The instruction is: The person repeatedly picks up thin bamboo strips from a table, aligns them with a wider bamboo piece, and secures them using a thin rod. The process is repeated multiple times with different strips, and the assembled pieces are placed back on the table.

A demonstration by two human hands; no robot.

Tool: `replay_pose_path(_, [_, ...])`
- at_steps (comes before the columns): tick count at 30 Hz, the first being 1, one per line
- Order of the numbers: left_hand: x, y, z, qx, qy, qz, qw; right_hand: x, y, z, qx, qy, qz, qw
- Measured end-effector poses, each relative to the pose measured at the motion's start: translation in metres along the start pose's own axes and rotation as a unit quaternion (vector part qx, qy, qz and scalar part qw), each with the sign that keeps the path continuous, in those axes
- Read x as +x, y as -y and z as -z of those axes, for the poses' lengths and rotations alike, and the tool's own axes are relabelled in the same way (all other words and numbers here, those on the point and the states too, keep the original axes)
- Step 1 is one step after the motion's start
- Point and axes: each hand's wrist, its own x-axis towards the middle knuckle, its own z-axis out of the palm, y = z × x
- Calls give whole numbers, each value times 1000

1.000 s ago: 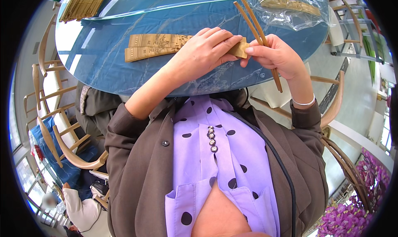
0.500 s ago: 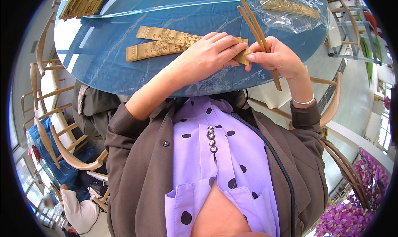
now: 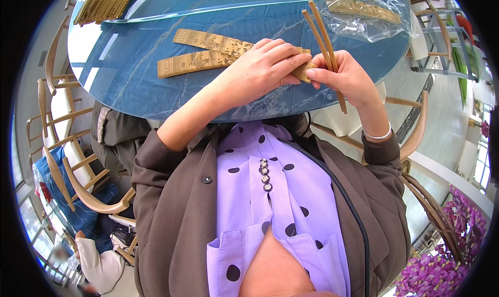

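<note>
Right hand [image 3: 349,81] is curled closed around a pair of brown chopsticks [image 3: 324,43], tips angled up over the blue glass table [image 3: 130,78]. Left hand [image 3: 262,72], fingers bent and nearly closed, pinches a tan paper sleeve [image 3: 303,71] against the sticks, just over the table's near edge. Two more sleeves [image 3: 205,50] lie flat behind the left hand; a clear plastic bag [image 3: 371,16] sits near the far right rim.

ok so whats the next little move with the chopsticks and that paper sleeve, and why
Probably slide the chopsticks down into the paper sleeve. The right hand holds the pair upright, the left hand pinches the sleeve's end against them, and most of their length sits outside it.
</note>
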Motion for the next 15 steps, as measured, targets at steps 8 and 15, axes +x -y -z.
replay_pose_path(8, [-2, 1, -5, 55, 47, 38, 997, -6, 0, -4, -40, -50, -67, 996])
replay_pose_path(15, [-5, 5, -11, 58, 19, 10, 998, -4, -6, -9, -47, -65, -32, 996])
